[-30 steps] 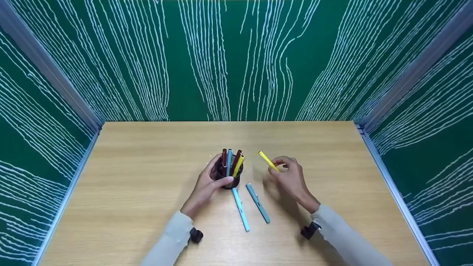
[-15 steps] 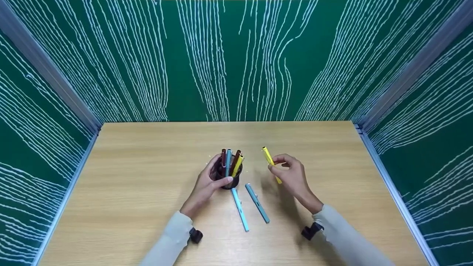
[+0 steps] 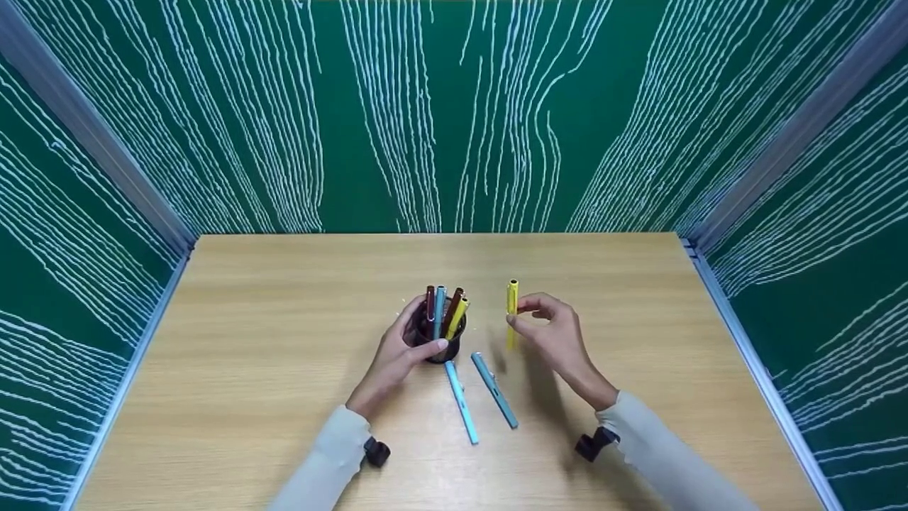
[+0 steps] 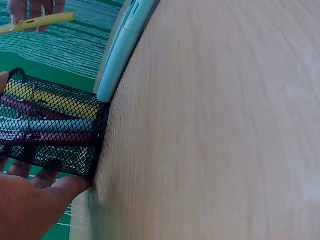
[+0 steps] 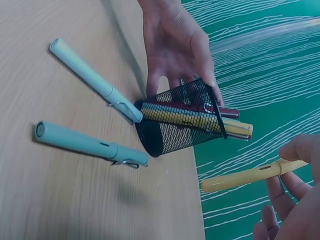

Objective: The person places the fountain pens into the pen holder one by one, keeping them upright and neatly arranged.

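Note:
My left hand (image 3: 401,348) grips a black mesh pen cup (image 5: 175,140) standing on the table, thumb across its near side. Inside it stand several pens: two dark red, one blue and one yellow. To the right of the cup, my right hand (image 3: 557,333) pinches a yellow pen (image 3: 512,305) between thumb and fingers, held upright with its clip end on top. Two capped pens lie in front of the cup: a light blue pen (image 3: 462,403), its clip end right at the cup's base, and a teal pen (image 3: 494,390) to its right.
The wooden table (image 3: 284,298) is bounded by green walls (image 3: 454,113) with white wavy lines at the back and sides. Grey metal edging (image 3: 766,383) runs along the table's right side. Each wrist carries a small black camera (image 3: 376,452).
My right hand has turned the yellow pen from a slant to upright and shifted it slightly left in the last half second. The left hand and the cup have stayed put.

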Available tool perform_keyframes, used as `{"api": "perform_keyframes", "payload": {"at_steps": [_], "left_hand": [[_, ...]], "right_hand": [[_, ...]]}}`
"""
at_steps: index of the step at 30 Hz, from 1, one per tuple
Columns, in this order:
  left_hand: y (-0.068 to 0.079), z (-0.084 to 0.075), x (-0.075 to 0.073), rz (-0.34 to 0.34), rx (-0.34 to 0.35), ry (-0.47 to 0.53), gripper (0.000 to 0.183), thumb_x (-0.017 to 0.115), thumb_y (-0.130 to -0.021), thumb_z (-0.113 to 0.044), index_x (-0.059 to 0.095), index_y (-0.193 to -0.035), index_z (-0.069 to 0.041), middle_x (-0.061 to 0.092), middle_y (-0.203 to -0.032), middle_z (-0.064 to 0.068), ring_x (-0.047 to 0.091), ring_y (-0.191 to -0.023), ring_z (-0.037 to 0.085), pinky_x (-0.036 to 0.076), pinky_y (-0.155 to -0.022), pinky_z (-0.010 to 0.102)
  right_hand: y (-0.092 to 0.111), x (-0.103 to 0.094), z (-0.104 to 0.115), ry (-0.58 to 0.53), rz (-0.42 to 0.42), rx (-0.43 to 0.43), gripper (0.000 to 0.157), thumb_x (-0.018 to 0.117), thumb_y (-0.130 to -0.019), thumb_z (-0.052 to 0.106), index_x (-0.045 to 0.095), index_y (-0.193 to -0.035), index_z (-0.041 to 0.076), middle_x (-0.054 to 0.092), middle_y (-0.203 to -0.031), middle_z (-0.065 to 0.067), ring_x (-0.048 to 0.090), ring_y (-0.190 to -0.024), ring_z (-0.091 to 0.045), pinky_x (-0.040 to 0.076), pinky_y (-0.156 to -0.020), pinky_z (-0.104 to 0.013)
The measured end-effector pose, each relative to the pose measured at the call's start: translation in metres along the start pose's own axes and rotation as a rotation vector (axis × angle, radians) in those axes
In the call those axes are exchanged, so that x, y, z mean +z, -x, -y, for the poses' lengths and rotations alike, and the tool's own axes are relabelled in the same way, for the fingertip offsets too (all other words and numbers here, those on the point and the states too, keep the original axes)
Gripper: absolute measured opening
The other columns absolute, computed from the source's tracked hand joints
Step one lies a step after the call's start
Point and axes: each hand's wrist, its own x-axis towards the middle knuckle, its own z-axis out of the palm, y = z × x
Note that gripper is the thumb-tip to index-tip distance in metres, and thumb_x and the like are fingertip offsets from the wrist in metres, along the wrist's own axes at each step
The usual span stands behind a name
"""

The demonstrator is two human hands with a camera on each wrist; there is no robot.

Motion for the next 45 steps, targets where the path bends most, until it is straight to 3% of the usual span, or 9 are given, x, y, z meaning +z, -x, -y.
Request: {"api": "perform_keyframes", "payload": {"at_steps": [5,12,19,28,35,45], "left_hand": [[-0.001,0.000,0.001,0.003,0.004,0.034,0.091,0.085,-0.094,-0.008,0.037,-0.172,-0.014,0.047,-0.170,0.014,0.047,-0.155,0.032,0.033,-0.131,0.049],[-0.001,0.001,0.001,-0.011,-0.021,0.017,0.092,0.086,-0.094,-0.010,0.038,-0.172,-0.018,0.047,-0.171,0.009,0.046,-0.156,0.028,0.032,-0.131,0.044],[0.000,0.000,0.001,-0.012,-0.014,0.017,0.092,0.086,-0.095,-0.011,0.037,-0.172,-0.015,0.046,-0.171,0.013,0.045,-0.157,0.031,0.031,-0.132,0.047],[0.001,-0.001,0.002,-0.018,-0.038,-0.003,0.091,0.086,-0.095,-0.015,0.037,-0.172,-0.021,0.046,-0.171,0.009,0.045,-0.157,0.029,0.030,-0.132,0.046],[0.000,0.001,0.001,-0.024,-0.020,-0.013,0.093,0.087,-0.094,-0.015,0.037,-0.172,-0.013,0.047,-0.171,0.014,0.044,-0.157,0.033,0.027,-0.133,0.051],[0.001,-0.003,0.001,-0.031,-0.031,-0.032,0.093,0.089,-0.094,-0.017,0.039,-0.172,-0.018,0.046,-0.172,0.012,0.043,-0.158,0.032,0.028,-0.133,0.051]], "right_hand": [[0.001,0.004,0.004,-0.022,0.005,-0.021,0.016,0.086,-0.092,0.006,0.080,-0.107,0.004,0.078,-0.111,-0.012,0.067,-0.114,-0.036,0.048,-0.104,-0.046],[0.002,0.011,0.010,-0.043,0.016,-0.022,0.017,0.087,-0.092,0.007,0.081,-0.107,0.003,0.077,-0.110,-0.012,0.066,-0.113,-0.037,0.048,-0.102,-0.044],[0.002,0.019,0.019,-0.035,0.031,-0.010,0.018,0.087,-0.094,0.009,0.080,-0.110,0.005,0.077,-0.111,-0.011,0.066,-0.114,-0.037,0.048,-0.105,-0.045],[0.000,0.032,0.028,-0.023,0.077,-0.044,0.017,0.086,-0.095,0.010,0.081,-0.112,0.008,0.078,-0.111,-0.006,0.067,-0.115,-0.036,0.049,-0.107,-0.048],[-0.002,0.038,0.034,-0.067,0.090,-0.088,0.015,0.087,-0.093,0.011,0.082,-0.106,0.007,0.079,-0.107,-0.006,0.069,-0.110,-0.032,0.050,-0.107,-0.055],[-0.007,0.042,0.043,-0.082,0.084,-0.107,0.016,0.086,-0.095,0.011,0.081,-0.109,0.006,0.079,-0.109,-0.007,0.069,-0.112,-0.033,0.050,-0.109,-0.054]]}}
